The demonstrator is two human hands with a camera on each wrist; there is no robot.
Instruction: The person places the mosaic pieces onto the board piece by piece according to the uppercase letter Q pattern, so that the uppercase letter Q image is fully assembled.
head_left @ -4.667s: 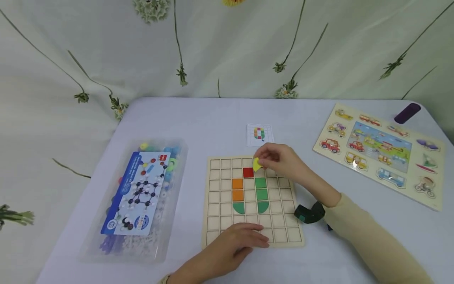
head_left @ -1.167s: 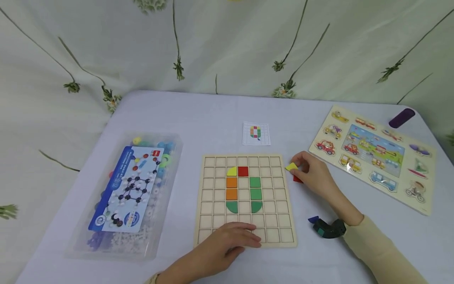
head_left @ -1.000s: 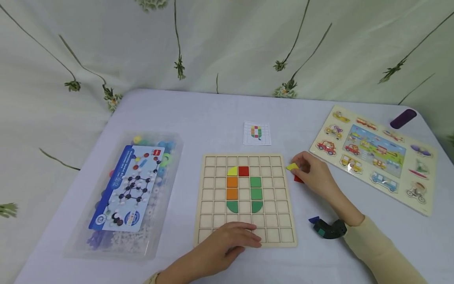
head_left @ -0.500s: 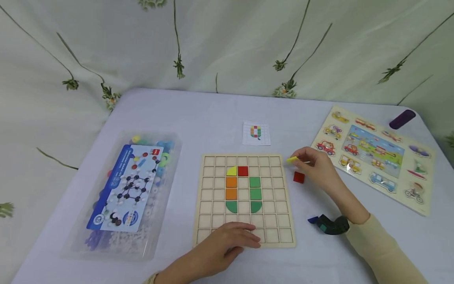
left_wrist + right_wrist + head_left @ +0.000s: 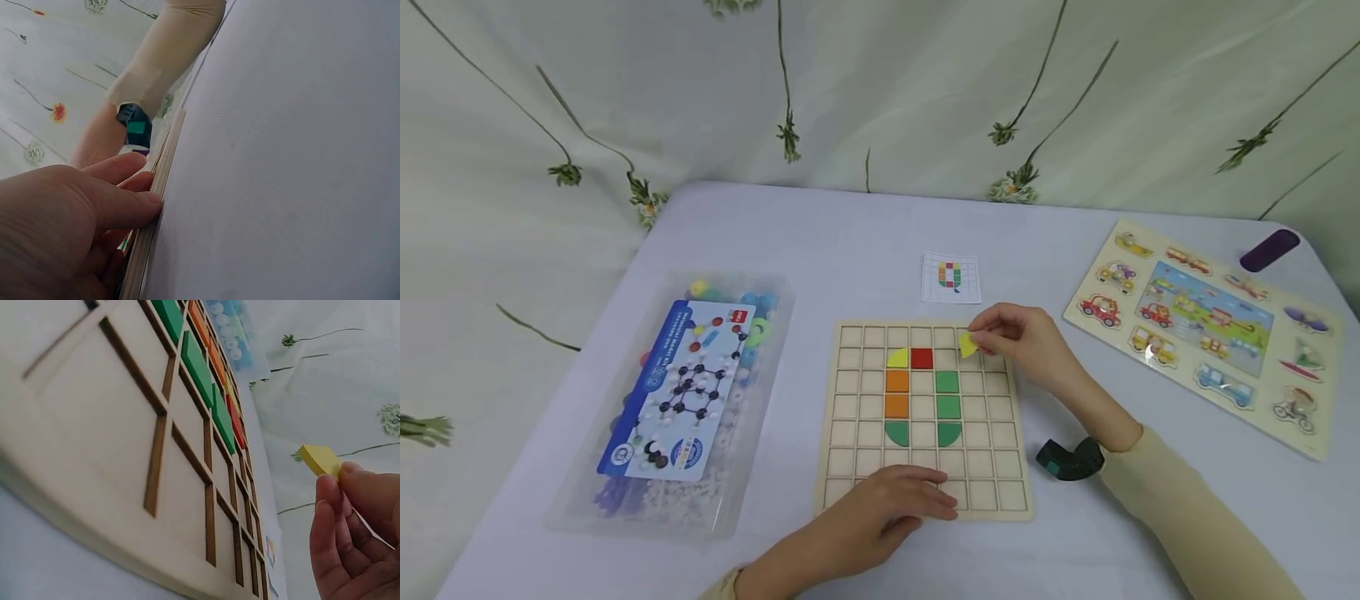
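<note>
A yellow quarter-round tile (image 5: pixel 968 345) is pinched between the thumb and fingers of my right hand (image 5: pixel 1028 343), over the upper right part of the wooden grid board (image 5: pixel 829 467). In the right wrist view this yellow tile (image 5: pixel 320 460) is held up off the board. My left hand (image 5: pixel 872 518) rests on the board's near edge with relaxed fingers; the left wrist view shows its thumb against the edge. Set in the grid are another yellow quarter-round (image 5: pixel 898 359), a red square (image 5: pixel 921 359), orange squares (image 5: pixel 897 393), green squares (image 5: pixel 948 394) and dark green quarter-rounds (image 5: pixel 949 432).
Behind the board lies a small pattern card (image 5: pixel 951 278). To the left stands a clear plastic box (image 5: pixel 730 500) of molecular model parts. A vehicle puzzle board (image 5: pixel 1206 333) and a dark purple object (image 5: pixel 1270 250) lie at the right. The right wrist wears a black device (image 5: pixel 1070 460).
A yellow quarter-round has been set left of the red square. With a second yellow one, my right hand has moved left from beside the board to above it. My left hand stays put.
</note>
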